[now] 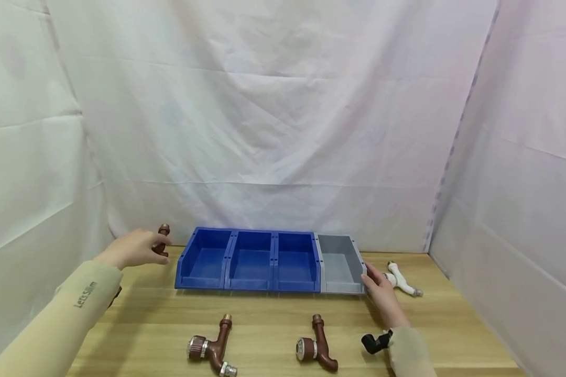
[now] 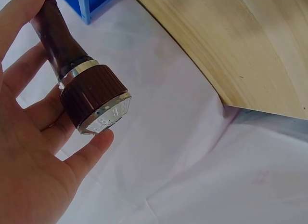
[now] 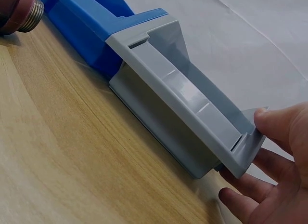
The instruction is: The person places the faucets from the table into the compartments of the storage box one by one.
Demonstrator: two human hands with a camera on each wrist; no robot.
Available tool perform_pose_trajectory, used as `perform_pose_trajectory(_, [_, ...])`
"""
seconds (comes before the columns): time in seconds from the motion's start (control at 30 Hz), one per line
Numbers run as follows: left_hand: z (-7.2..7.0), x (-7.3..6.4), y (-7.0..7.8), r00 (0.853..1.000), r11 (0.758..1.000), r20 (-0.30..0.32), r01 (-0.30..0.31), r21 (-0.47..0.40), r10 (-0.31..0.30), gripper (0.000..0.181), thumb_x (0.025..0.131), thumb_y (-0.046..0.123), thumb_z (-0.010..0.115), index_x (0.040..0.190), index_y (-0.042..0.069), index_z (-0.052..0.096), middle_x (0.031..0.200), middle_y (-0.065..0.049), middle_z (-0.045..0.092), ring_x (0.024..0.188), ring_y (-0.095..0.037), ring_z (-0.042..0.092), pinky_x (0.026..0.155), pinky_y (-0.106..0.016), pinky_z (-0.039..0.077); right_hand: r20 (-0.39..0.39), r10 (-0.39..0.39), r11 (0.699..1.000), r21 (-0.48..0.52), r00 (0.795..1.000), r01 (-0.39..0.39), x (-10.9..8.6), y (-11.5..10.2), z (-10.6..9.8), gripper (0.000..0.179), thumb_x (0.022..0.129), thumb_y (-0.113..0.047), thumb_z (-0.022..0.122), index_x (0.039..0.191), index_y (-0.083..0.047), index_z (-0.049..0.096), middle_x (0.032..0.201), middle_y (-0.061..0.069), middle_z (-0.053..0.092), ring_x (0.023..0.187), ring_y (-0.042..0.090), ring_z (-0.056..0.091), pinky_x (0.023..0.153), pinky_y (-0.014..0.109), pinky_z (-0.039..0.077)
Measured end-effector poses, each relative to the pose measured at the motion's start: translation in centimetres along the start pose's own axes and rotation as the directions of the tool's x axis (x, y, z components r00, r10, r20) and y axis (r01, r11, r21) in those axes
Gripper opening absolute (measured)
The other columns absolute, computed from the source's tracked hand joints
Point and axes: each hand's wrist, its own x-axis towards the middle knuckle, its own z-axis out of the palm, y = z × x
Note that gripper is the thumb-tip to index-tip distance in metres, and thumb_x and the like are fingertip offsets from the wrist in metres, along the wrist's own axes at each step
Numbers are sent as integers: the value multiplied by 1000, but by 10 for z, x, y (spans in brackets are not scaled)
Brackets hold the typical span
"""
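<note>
My left hand grips a brown faucet at the left of the bins, its thumb by the silver-faced ribbed knob and its fingers along the body. In the head view the hand covers most of that faucet. At the other end, my right hand holds the right side wall of the grey bin, thumb at the upper edge and fingers beneath and outside. Three blue bins stand joined in a row with the grey one, open fronts facing me; nothing lies inside them.
Two more brown faucets, one with a silver spout end and one with a plain spout, lie on the wooden table in front of the bins. A white faucet lies right of my right hand. White cloth walls the back and sides.
</note>
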Motion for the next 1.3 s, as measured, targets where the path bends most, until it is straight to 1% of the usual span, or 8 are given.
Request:
perform_pose_trajectory(0.1, [2, 0, 2, 1000, 1000, 5, -1, -2, 1, 58, 75, 45, 79, 116, 5, 69, 100, -8, 70, 92, -32, 64, 79, -52, 49, 5, 31, 999, -14, 1000, -31, -4, 5, -1, 56, 104, -19, 47, 154, -8, 24, 158, 17, 22, 141, 25, 23, 102, 24, 32])
perform_pose_trajectory(0.27, [2, -1, 4, 1000, 1000, -3, 1, 10, -1, 58, 74, 46, 80, 115, 6, 70, 101, -10, 70, 95, -35, 63, 80, -53, 48, -3, 25, 999, -27, 1000, -25, -9, 8, -2, 56, 104, -17, 46, 154, -6, 24, 157, 19, 22, 141, 28, 23, 108, 38, 27])
perform_pose_trajectory(0.37, [1, 0, 4, 1000, 1000, -18, -3, 12, 4, 59, 74, 46, 80, 115, 5, 70, 102, -11, 70, 95, -35, 63, 80, -53, 48, -14, 5, 999, -32, 1000, -6, -6, 6, -4, 56, 103, -19, 47, 154, -7, 25, 157, 19, 23, 140, 27, 25, 103, 25, 34])
perform_pose_trajectory(0.47, [0, 2, 5, 1000, 1000, -29, -5, 10, 6, 59, 74, 47, 80, 115, 5, 70, 101, -9, 70, 94, -33, 63, 80, -52, 48, -14, -11, 1000, -27, 1000, 11, -2, 5, -6, 57, 103, -19, 47, 154, -6, 25, 157, 18, 24, 140, 27, 25, 89, 8, 35])
perform_pose_trajectory(0.6, [0, 6, 7, 999, 1000, -36, -13, 7, 13, 58, 74, 47, 80, 114, 6, 71, 100, -7, 70, 93, -31, 63, 80, -52, 48, -10, 1, 1000, -27, 1000, -1, -1, 6, -10, 57, 104, -18, 47, 154, -6, 23, 157, 18, 22, 141, 27, 24, 82, 3, 34])
perform_pose_trajectory(0.73, [1, 12, 10, 998, 1000, -50, -23, 16, 24, 56, 74, 46, 80, 113, 7, 71, 101, -6, 70, 94, -32, 62, 80, -52, 47, -24, 13, 999, -46, 1000, -14, -2, 7, -14, 57, 104, -21, 47, 154, -6, 24, 157, 18, 22, 141, 27, 24, 87, 8, 35])
perform_pose_trajectory(0.93, [4, 18, 11, 998, 999, -58, -13, 32, 14, 54, 73, 47, 80, 112, 10, 72, 101, -6, 70, 93, -32, 62, 77, -52, 48, -24, 9, 997, -73, 1000, -11, -2, 4, -17, 59, 104, -27, 47, 155, -8, 23, 157, 19, 22, 141, 28, 24, 102, 28, 34])
perform_pose_trajectory(1.3, [7, 17, 14, 999, 1000, -38, -8, 12, 8, 54, 74, 44, 80, 114, 8, 71, 102, -8, 70, 95, -34, 62, 79, -52, 48, -18, -11, 998, -63, 1000, 9, -1, 1, -15, 60, 104, -27, 47, 154, -7, 22, 157, 20, 22, 141, 31, 23, 109, 43, 28])
